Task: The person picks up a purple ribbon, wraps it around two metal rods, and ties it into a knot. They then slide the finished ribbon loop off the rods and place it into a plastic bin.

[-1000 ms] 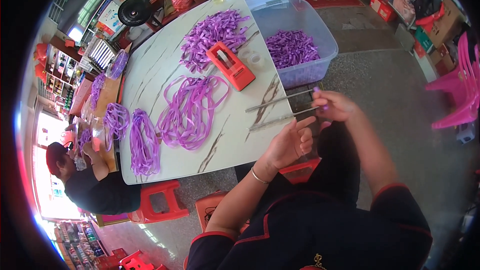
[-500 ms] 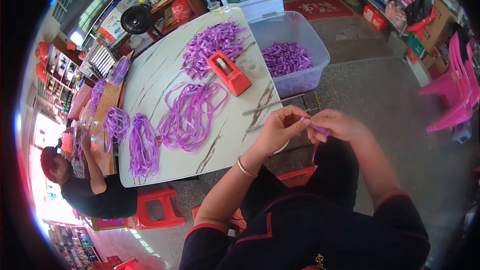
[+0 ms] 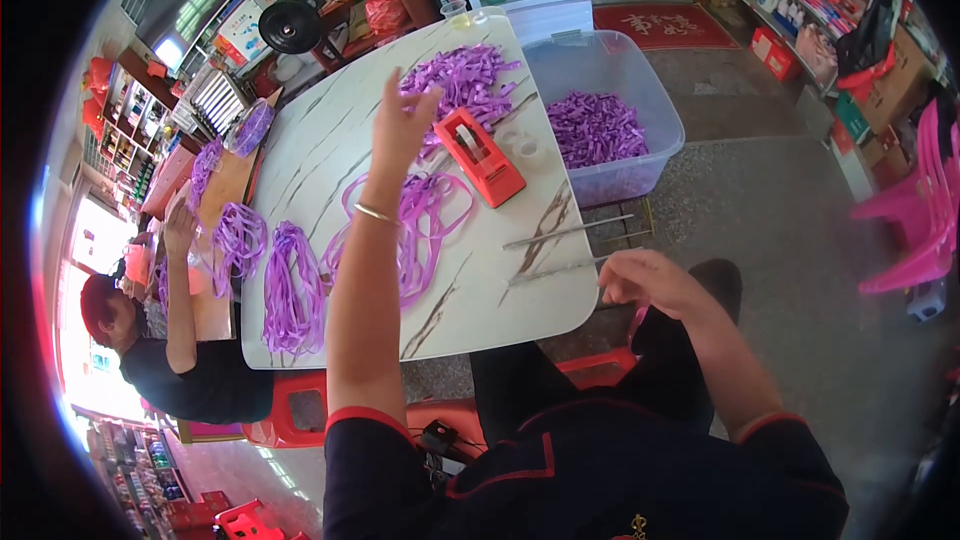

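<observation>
My left hand (image 3: 403, 130) reaches over the table at the near edge of a pile of folded purple ribbon pieces (image 3: 465, 75). Its fingers are apart, and nothing shows between them. Curled fingers close my right hand (image 3: 645, 282) just off the table's right corner, beside two thin metal rods (image 3: 560, 268). What it holds, if anything, is hidden; a thin pink strip (image 3: 638, 318) shows below it. A red tape dispenser (image 3: 482, 160) stands right of my left hand. Under my left forearm lie loose purple ribbon loops (image 3: 425, 230), partly covered.
Two purple ribbon bundles (image 3: 295, 290) (image 3: 240, 240) lie at the table's left. A clear plastic bin (image 3: 625, 180) of purple pieces stands beyond the right edge. Someone in black (image 3: 200, 380) sits at the left. Pink chairs (image 3: 915, 210) stand far right.
My hands have parted. The left has moved forward and left over the table to the purple pile; the right stays near the corner, slightly lower. The purple piece between them no longer shows.
</observation>
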Demonstrator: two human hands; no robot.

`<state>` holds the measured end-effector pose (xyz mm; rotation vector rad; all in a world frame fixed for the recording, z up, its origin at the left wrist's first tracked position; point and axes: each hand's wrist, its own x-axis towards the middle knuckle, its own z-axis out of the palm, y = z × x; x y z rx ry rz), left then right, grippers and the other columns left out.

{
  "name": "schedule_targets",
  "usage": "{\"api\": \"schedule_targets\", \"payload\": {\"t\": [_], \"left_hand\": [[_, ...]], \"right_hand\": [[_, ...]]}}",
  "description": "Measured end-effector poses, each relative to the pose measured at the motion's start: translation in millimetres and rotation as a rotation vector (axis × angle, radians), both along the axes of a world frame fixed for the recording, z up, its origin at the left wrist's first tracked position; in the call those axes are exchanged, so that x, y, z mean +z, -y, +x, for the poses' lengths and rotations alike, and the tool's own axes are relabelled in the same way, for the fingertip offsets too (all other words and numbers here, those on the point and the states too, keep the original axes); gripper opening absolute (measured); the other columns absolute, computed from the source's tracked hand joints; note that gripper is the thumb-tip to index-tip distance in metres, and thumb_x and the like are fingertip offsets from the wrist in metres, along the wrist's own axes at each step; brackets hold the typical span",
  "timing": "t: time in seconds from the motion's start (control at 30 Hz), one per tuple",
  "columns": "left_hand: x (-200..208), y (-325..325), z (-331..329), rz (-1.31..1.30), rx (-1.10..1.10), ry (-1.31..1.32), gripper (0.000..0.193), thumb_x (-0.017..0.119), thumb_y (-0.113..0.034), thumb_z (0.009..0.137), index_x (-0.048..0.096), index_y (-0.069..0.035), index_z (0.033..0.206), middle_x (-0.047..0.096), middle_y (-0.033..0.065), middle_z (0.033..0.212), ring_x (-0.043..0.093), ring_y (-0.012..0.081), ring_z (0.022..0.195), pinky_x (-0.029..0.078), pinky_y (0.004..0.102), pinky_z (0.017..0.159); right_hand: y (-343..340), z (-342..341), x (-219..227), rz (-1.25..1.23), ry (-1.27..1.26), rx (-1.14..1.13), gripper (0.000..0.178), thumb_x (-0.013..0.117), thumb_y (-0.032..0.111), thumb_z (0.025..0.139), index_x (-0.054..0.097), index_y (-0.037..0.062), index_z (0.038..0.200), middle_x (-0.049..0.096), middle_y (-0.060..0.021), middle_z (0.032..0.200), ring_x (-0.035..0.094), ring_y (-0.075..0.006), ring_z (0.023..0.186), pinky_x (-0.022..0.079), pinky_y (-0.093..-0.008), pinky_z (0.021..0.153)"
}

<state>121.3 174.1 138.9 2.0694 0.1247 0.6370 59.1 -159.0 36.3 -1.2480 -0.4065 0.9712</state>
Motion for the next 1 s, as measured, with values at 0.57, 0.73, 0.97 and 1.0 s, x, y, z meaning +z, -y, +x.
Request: {"api": "schedule_targets", "payload": {"t": [0.57, 0.73, 0.97, 1.0], "left_hand": [[-81, -52, -51, 0.612, 0.162, -0.236, 0.014, 0.062, -0.018, 0.073, 0.065, -0.007, 0.080, 0.061, 0.0103, 0.079, 0.059, 0.0273, 0.077, 0.047, 0.0374, 0.066], [-92, -52, -36, 0.716, 0.134, -0.312, 0.015, 0.063, -0.019, 0.071, 0.065, -0.007, 0.079, 0.061, 0.0113, 0.081, 0.059, 0.0287, 0.080, 0.047, 0.0388, 0.070], [-62, -64, -40, 0.488, 0.116, -0.303, 0.016, 0.063, -0.019, 0.070, 0.064, -0.008, 0.081, 0.064, 0.0112, 0.079, 0.061, 0.0301, 0.075, 0.048, 0.0365, 0.066], [-49, -69, -41, 0.461, 0.083, -0.222, 0.015, 0.063, -0.018, 0.071, 0.063, -0.006, 0.081, 0.064, 0.0105, 0.075, 0.061, 0.0265, 0.070, 0.048, 0.0343, 0.064]], "right_hand": [[-52, -19, -12, -0.096, 0.426, 0.117, 0.016, 0.052, 0.016, 0.088, 0.059, 0.0019, 0.091, 0.059, -0.0022, 0.075, 0.055, -0.0080, 0.072, 0.043, -0.0220, 0.067], [-54, -15, -14, -0.081, 0.354, 0.117, 0.015, 0.051, 0.011, 0.088, 0.058, -0.0006, 0.093, 0.058, -0.0022, 0.076, 0.055, -0.0081, 0.073, 0.044, -0.0232, 0.070], [-56, -14, -18, -0.071, 0.349, 0.112, 0.015, 0.051, 0.012, 0.088, 0.058, -0.0003, 0.092, 0.057, -0.0018, 0.075, 0.054, -0.0080, 0.073, 0.044, -0.0233, 0.070], [-56, -14, -18, -0.069, 0.349, 0.113, 0.015, 0.051, 0.012, 0.088, 0.058, -0.0003, 0.092, 0.057, -0.0018, 0.075, 0.054, -0.0080, 0.073, 0.044, -0.0233, 0.070]]}}
